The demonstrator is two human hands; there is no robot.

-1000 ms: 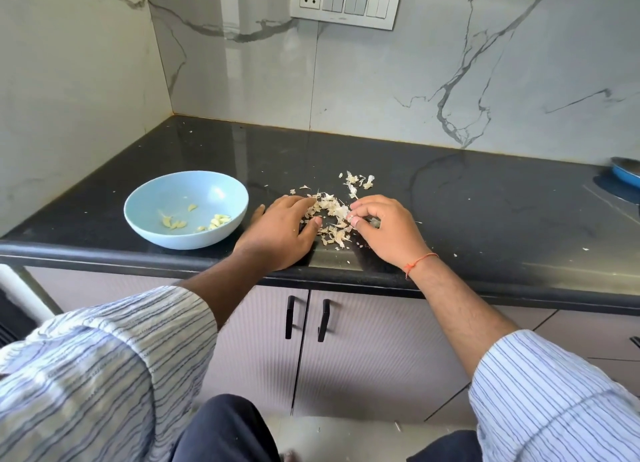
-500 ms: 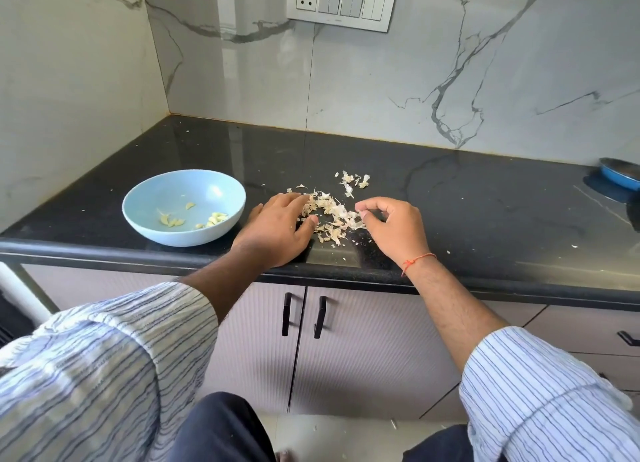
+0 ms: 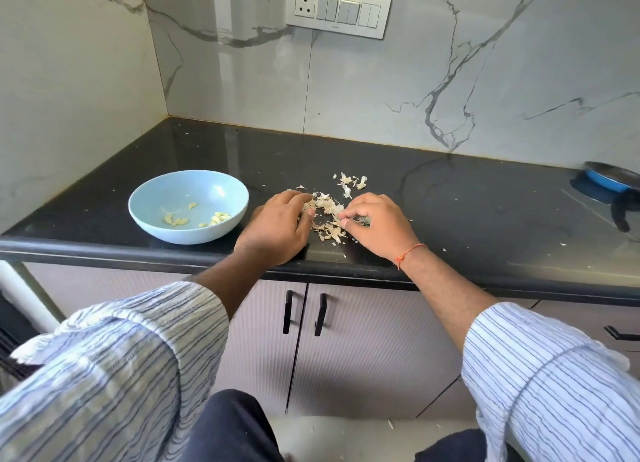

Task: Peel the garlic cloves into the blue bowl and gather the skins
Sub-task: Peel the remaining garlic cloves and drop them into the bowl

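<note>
Both hands closed in since earlier: left hand flat against papery garlic skins, right hand pinching flakes. Left on glossy black surface, round blue bowl holds peeled cloves.

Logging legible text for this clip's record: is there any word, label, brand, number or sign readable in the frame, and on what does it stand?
None can be read.
Switch plate on the wall: a faint mark along its lower edge, too small and blurred to read.
Blue bowl, black countertop, cabinet doors and striped sleeves: no print visible.
</note>
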